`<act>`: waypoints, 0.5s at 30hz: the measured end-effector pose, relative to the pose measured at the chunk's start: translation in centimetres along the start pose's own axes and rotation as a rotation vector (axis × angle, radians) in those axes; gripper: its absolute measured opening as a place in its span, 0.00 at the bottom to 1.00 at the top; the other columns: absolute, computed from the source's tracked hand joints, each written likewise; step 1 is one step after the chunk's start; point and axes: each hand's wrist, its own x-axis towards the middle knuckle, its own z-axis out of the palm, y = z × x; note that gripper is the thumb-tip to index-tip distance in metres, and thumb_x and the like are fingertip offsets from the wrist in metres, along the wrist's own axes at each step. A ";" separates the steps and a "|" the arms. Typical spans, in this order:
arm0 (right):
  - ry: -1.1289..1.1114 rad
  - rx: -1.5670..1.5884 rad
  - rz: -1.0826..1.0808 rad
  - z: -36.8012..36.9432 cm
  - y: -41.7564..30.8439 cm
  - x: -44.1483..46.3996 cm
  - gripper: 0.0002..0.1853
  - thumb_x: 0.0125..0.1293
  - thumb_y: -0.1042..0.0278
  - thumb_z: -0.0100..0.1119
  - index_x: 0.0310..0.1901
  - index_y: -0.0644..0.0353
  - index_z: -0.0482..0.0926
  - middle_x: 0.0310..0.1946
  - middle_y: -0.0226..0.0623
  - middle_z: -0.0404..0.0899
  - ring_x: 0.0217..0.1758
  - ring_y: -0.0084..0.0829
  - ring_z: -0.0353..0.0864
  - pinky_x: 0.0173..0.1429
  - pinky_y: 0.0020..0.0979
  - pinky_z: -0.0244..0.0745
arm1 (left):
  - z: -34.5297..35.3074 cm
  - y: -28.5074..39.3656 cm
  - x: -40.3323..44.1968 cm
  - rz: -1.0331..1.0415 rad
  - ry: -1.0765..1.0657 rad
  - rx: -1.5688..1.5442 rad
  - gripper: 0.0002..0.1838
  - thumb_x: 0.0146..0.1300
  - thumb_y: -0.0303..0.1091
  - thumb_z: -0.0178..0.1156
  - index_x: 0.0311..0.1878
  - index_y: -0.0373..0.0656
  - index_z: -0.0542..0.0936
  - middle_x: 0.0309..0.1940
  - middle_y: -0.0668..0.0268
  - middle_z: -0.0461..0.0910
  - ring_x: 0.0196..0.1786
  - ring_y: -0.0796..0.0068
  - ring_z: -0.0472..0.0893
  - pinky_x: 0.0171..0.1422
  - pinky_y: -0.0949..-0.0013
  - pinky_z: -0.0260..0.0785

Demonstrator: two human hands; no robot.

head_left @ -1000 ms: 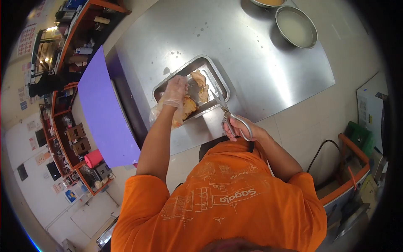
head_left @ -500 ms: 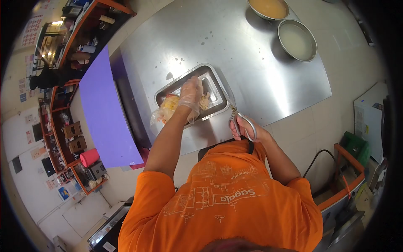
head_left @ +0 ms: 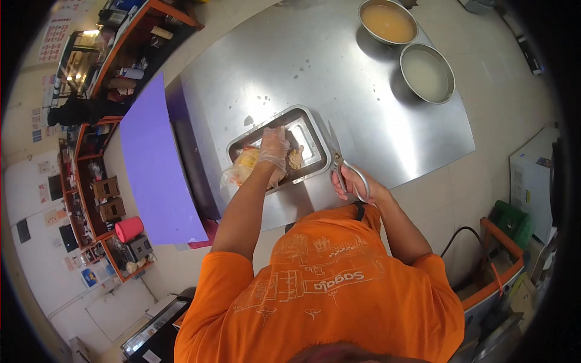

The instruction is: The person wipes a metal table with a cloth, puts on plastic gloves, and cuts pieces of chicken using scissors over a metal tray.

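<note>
My left hand (head_left: 274, 147), in a clear plastic glove, reaches down into a metal tray (head_left: 318, 128). Its fingers are bunched together, and what they hold is hidden. A pale piece of meat (head_left: 295, 158) lies in the tray just right of the glove. On the other side, a clear plastic bag with yellowish food (head_left: 243, 164) hangs over the tray's left edge. My right hand (head_left: 357, 184) is bare and wrapped round the handles of silver scissors (head_left: 336, 152). The scissors' blades are parted and point away from me, beside the tray's right edge.
The tray rests on a steel table (head_left: 363, 115). At the far right stand a bowl of orange liquid (head_left: 388, 23) and a bowl of cloudy liquid (head_left: 427, 74). A purple board (head_left: 158, 172) is along the left edge. Shelves are farther left.
My left hand has moved right within the tray, and fewer meat pieces show beside it. My right hand still holds the scissors. The view has shifted, bringing more of the bowls in.
</note>
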 end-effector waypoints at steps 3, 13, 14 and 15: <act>-0.008 0.011 -0.005 -0.5 -0.2 0.3 0.30 0.76 0.34 0.48 0.37 0.60 0.72 0.26 0.32 0.69 0.26 0.26 0.69 0.32 0.29 0.70 | -1.3 -0.4 -1.4 -0.247 0.070 -0.394 0.07 0.59 0.25 0.55 0.41 0.41 0.78 0.32 0.54 0.79 0.35 0.57 0.80 0.42 0.57 0.77; -0.073 -0.017 -0.023 -0.6 -0.4 0.4 0.29 0.77 0.34 0.45 0.41 0.59 0.71 0.29 0.31 0.67 0.28 0.26 0.68 0.33 0.29 0.68 | -7.5 2.4 -2.8 -0.697 -0.163 -1.336 0.08 0.63 0.24 0.52 0.42 0.42 0.80 0.32 0.63 0.79 0.32 0.71 0.79 0.36 0.65 0.76; -0.077 -0.021 -0.018 -0.5 -0.3 0.5 0.29 0.77 0.34 0.45 0.41 0.59 0.71 0.29 0.31 0.67 0.28 0.26 0.68 0.33 0.29 0.68 | -7.8 3.0 -2.8 -0.727 -0.194 -1.258 0.08 0.64 0.26 0.52 0.42 0.42 0.79 0.33 0.62 0.78 0.33 0.71 0.78 0.36 0.66 0.74; -0.080 -0.026 -0.013 -0.5 -0.3 0.5 0.29 0.77 0.34 0.45 0.41 0.59 0.71 0.29 0.31 0.67 0.29 0.26 0.68 0.33 0.30 0.68 | -8.2 3.7 -2.8 -0.755 -0.226 -1.180 0.07 0.65 0.27 0.51 0.42 0.42 0.79 0.34 0.62 0.77 0.34 0.72 0.76 0.36 0.66 0.72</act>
